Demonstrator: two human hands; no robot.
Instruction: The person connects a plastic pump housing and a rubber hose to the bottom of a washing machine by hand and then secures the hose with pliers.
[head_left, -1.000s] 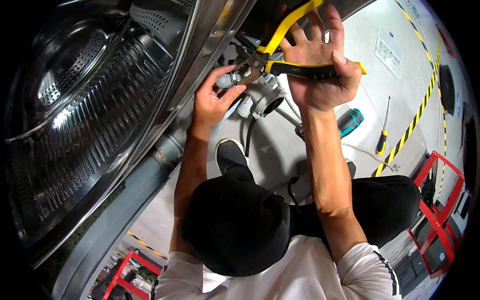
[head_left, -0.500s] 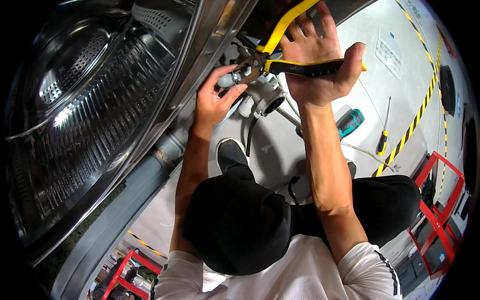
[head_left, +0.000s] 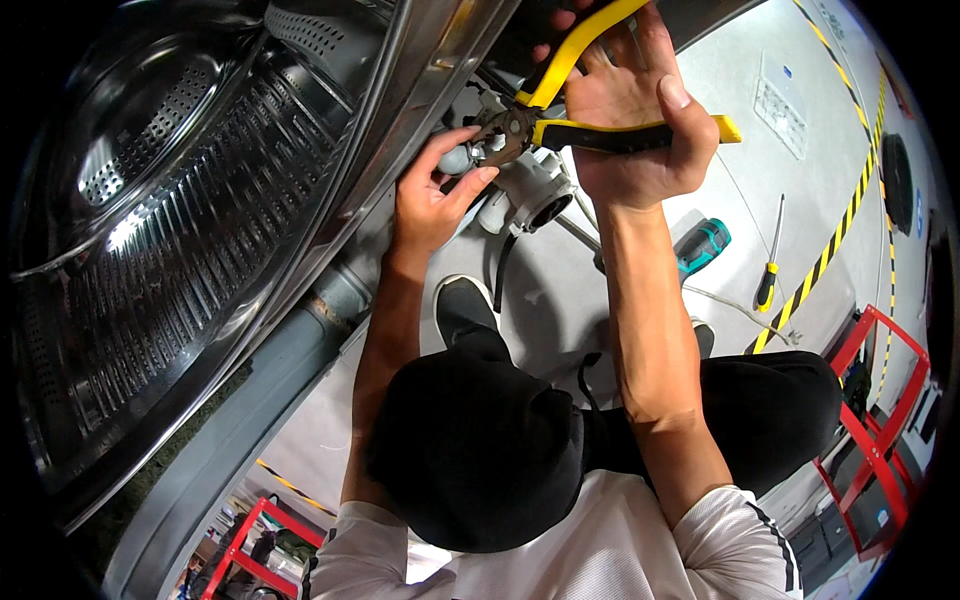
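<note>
My right hand (head_left: 640, 125) is wrapped round pliers (head_left: 512, 128) with yellow and black handles, which stand wide apart. Its fingers reach over the upper handle, while the thumb crosses the lower one. At a small metal clamp beside a grey rounded hose end (head_left: 457, 161) are the plier jaws. My left hand (head_left: 432, 200) holds that hose end between thumb and fingers, close to the jaws. Just below the jaws hangs a white plastic pump housing (head_left: 538, 196) with a dark round opening. The upper fingertips of my right hand are partly hidden by the handle.
A shiny perforated steel drum (head_left: 200, 180) fills the left side, its metal frame edge close to my left hand. On the floor to the right lie a teal-and-black tool (head_left: 703, 245) and a screwdriver (head_left: 768, 280). A red metal frame (head_left: 875, 440) stands at the lower right.
My right thumb and fingers have curled in further round the plier handles, and the lower handle's end shows more beyond the thumb. My left hand has barely moved.
</note>
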